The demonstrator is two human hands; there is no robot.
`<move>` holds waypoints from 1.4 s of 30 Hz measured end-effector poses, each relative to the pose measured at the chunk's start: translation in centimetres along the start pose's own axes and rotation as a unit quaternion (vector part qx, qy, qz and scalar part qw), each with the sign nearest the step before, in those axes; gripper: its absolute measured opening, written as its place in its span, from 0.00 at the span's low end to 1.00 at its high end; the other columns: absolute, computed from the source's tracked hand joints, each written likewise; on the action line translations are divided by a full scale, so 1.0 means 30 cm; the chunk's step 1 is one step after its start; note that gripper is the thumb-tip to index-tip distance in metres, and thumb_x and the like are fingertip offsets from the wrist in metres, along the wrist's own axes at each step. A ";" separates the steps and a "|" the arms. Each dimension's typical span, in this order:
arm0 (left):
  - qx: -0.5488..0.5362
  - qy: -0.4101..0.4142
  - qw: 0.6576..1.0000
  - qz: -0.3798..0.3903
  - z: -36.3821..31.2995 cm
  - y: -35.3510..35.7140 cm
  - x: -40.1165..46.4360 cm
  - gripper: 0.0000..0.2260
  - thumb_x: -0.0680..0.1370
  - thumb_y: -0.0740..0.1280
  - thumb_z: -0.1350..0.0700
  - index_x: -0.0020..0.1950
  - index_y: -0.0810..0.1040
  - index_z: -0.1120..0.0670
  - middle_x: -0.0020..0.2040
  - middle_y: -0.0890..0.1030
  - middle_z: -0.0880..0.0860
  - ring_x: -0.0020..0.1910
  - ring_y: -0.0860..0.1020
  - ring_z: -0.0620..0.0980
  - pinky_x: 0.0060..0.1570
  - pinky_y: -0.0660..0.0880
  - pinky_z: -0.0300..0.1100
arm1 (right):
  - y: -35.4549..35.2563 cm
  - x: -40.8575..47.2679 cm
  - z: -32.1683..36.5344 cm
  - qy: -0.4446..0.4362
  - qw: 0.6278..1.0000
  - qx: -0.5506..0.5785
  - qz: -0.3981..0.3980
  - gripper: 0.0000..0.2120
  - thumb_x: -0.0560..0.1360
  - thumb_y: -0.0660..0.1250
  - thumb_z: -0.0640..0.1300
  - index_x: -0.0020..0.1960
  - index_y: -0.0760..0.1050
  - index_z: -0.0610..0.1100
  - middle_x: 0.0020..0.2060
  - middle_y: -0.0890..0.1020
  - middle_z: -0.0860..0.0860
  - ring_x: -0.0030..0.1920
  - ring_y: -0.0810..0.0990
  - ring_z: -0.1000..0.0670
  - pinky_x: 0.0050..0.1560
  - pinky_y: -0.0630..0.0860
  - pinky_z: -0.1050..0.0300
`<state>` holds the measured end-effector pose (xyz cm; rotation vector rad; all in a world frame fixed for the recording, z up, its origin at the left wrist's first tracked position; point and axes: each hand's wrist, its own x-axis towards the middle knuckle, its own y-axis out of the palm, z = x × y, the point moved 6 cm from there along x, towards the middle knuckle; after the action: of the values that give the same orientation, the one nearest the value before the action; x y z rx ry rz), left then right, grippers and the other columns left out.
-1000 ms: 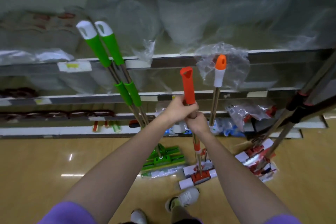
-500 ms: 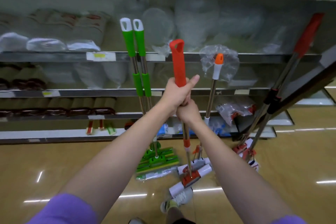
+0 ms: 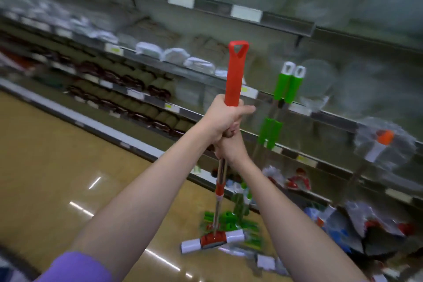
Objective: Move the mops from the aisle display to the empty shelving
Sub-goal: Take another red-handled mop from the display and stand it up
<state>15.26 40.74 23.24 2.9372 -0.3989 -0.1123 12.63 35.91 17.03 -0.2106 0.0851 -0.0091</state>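
Observation:
I hold a red-handled mop (image 3: 235, 73) upright in front of me, its metal pole running down to a red and white head (image 3: 212, 240) just above the floor. My left hand (image 3: 223, 119) grips the bottom of the red handle. My right hand (image 3: 231, 147) grips the pole directly beneath it. Two green-handled mops (image 3: 286, 86) lean against the shelving to the right, their green heads (image 3: 229, 218) on the floor. An orange-tipped mop (image 3: 381, 142) wrapped in plastic leans further right.
Long store shelving (image 3: 187, 112) with brown and white packaged goods runs diagonally across the view. Bagged items and mop heads (image 3: 366, 224) clutter the floor at lower right. Glossy tan floor (image 3: 57, 155) stretches to the left.
The view has swung left and tilted; the leaning mops now sit to my right. Both hands keep the same hold on the red mop, whose head has come away from the others.

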 end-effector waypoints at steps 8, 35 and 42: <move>0.020 0.033 0.992 -0.123 -0.149 -0.493 -0.103 0.23 0.75 0.74 0.62 0.28 0.64 0.51 0.21 0.64 0.52 0.19 0.60 0.49 0.23 0.59 0.38 | 0.480 0.080 0.153 -0.036 0.997 0.015 0.061 0.09 0.75 0.63 0.37 0.38 0.68 0.47 0.28 0.72 0.45 0.30 0.70 0.45 0.32 0.66 0.50; 0.092 0.059 0.847 -0.520 -0.482 -1.886 0.031 0.19 0.77 0.69 0.62 0.32 0.63 0.52 0.27 0.63 0.53 0.23 0.61 0.51 0.27 0.59 0.45 | 1.799 0.691 0.528 -0.112 0.863 0.041 0.490 0.10 0.76 0.65 0.36 0.37 0.76 0.40 0.26 0.77 0.47 0.28 0.76 0.46 0.30 0.75 0.50; 0.094 0.064 0.856 -0.504 -0.498 -2.303 0.044 0.18 0.78 0.69 0.63 0.32 0.65 0.55 0.27 0.64 0.53 0.23 0.62 0.51 0.26 0.62 0.42 | 2.215 0.831 0.523 -0.093 0.889 0.001 0.448 0.19 0.76 0.59 0.30 0.30 0.66 0.46 0.17 0.67 0.56 0.24 0.65 0.49 0.28 0.62 0.57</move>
<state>35.80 108.38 25.23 2.9528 1.2302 -0.0007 38.82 103.72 16.35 -0.1526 -0.0156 0.9360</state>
